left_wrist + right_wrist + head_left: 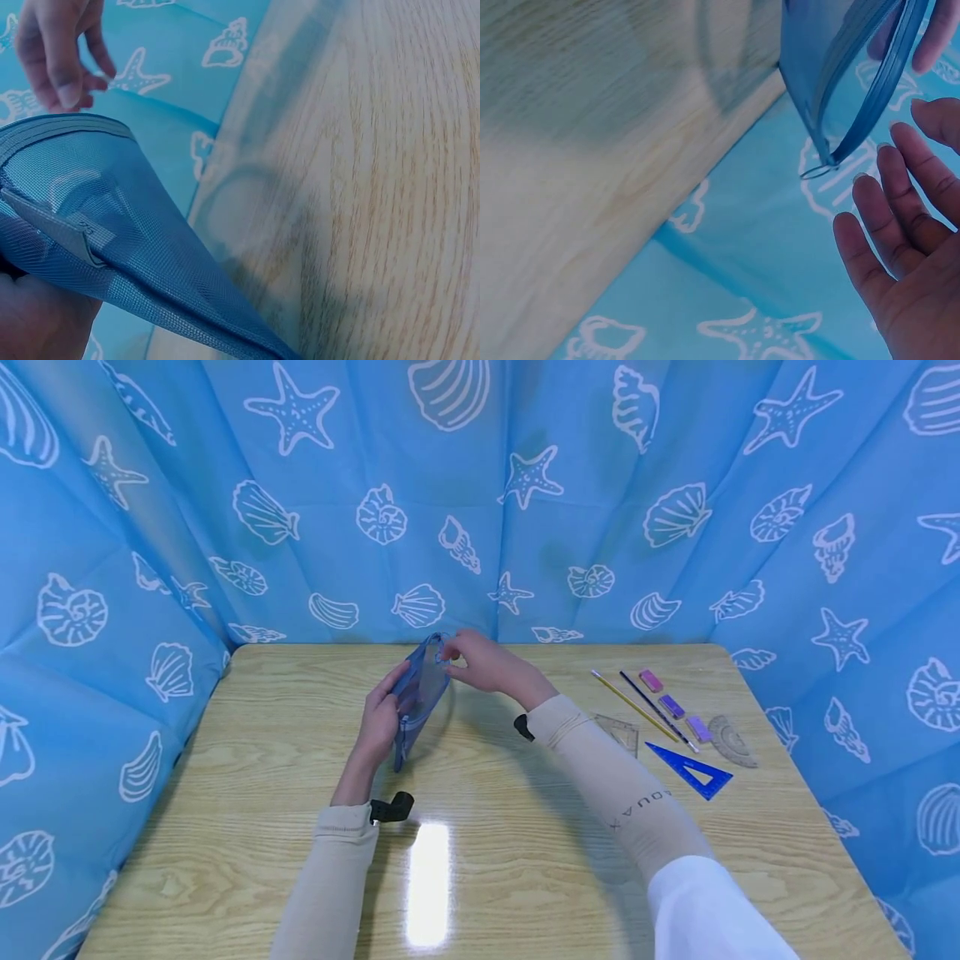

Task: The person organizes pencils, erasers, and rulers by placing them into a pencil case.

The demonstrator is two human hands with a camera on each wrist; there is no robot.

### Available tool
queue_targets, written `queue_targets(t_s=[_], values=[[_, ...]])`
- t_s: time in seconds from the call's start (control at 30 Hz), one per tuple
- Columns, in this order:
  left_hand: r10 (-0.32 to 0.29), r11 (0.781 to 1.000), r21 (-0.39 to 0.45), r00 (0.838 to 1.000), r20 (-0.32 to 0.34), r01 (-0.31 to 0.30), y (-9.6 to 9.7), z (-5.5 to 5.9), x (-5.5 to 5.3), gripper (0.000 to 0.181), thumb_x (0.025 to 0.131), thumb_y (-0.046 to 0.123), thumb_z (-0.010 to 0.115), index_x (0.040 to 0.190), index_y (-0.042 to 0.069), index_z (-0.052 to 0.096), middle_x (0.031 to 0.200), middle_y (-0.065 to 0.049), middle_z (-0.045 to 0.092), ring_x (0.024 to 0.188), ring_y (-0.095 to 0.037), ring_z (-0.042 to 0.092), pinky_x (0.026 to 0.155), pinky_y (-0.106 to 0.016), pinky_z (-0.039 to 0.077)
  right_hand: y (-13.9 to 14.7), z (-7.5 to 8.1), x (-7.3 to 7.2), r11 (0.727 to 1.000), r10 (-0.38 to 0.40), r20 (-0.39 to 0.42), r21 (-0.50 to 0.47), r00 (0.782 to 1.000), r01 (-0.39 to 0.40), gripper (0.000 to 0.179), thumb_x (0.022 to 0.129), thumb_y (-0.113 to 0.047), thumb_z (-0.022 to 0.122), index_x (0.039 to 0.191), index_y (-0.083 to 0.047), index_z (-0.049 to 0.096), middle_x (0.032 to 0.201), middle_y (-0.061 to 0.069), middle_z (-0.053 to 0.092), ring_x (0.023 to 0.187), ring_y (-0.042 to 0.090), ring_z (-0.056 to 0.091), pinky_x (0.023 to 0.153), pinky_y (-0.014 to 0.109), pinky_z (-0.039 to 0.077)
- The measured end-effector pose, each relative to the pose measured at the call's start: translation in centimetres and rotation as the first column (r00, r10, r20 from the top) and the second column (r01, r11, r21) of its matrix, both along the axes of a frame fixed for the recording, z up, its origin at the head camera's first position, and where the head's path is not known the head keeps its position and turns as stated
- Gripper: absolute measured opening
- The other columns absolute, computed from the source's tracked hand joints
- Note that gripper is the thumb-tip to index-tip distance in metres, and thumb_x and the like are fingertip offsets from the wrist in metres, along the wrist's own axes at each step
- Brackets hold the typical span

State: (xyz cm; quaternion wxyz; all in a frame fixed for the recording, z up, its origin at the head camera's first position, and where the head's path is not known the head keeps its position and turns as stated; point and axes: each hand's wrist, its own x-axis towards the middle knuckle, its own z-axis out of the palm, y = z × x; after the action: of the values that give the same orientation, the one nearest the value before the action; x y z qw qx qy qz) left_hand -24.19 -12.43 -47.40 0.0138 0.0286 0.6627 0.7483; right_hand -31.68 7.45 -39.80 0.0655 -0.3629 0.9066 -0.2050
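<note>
A blue mesh zip pouch (429, 693) is held up over the far middle of the table, its zipped mouth parted. My left hand (379, 720) grips it from the left side, and that hand's fingers are partly hidden by the mesh. Beside the pouch's upper right edge is my right hand (491, 665). From the right wrist, the fingers of this hand (907, 240) look loosely bent and apart from the pouch (801, 67), holding nothing. A small ring hangs at the zip's end there. In the left wrist view the mesh (142, 202) shows a small label.
On the right of the table lie a yellow pencil (630, 702), a dark pencil (651, 704), a pink eraser (651, 681), two purple erasers (671, 706), a clear protractor (731, 742), a clear set square (621, 732) and a blue set square (690, 770). A shell-patterned curtain (525, 552) surrounds the table.
</note>
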Motion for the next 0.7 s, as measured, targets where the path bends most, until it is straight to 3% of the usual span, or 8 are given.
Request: queue_targets(t_s=[0.37, 0.53, 0.7], values=[[0.032, 0.988, -0.151, 0.999, 0.015, -0.029, -0.3, -0.4, 0.2, 0.064, 0.097, -0.003, 0.018, 0.155, 0.009, 0.042, 0.165, -0.012, 0.03, 0.15, -0.033, 0.034, 0.123, -0.049, 0.032, 4.1, -2.7, 1.4, 0.996, -0.076, 0.05, -0.044, 0.996, 0.078, 0.026, 0.101, -0.015, 0.061, 0.121, 0.001, 0.069, 0.117, 0.014, 0.068, 0.112, 0.03, 0.062, 0.099, 0.041, 0.053], [0.039, 0.986, -0.16, 0.999, 0.014, -0.036, -0.3, -0.5, 0.1, 0.064, 0.096, -0.003, 0.019, 0.155, 0.008, 0.043, 0.165, -0.013, 0.031, 0.151, -0.032, 0.033, 0.125, -0.049, 0.028, 6.1, -4.2, 2.4, 0.991, -0.125, 0.08, -0.046, 0.989, 0.129, 0.029, 0.101, -0.015, 0.061, 0.124, 0.001, 0.068, 0.115, 0.013, 0.067, 0.108, 0.028, 0.06, 0.096, 0.042, 0.053], [0.049, 0.985, -0.168, 0.998, 0.032, -0.043, -0.4, -0.5, 0.2, 0.066, 0.094, -0.004, 0.019, 0.154, 0.008, 0.044, 0.165, -0.013, 0.031, 0.148, -0.032, 0.036, 0.116, -0.043, 0.034, 8.0, -5.5, 4.1, 0.984, -0.162, 0.093, -0.062, 0.982, 0.168, 0.028, 0.101, -0.016, 0.061, 0.123, 0.0, 0.068, 0.114, 0.011, 0.066, 0.108, 0.028, 0.06, 0.094, 0.043, 0.054]])
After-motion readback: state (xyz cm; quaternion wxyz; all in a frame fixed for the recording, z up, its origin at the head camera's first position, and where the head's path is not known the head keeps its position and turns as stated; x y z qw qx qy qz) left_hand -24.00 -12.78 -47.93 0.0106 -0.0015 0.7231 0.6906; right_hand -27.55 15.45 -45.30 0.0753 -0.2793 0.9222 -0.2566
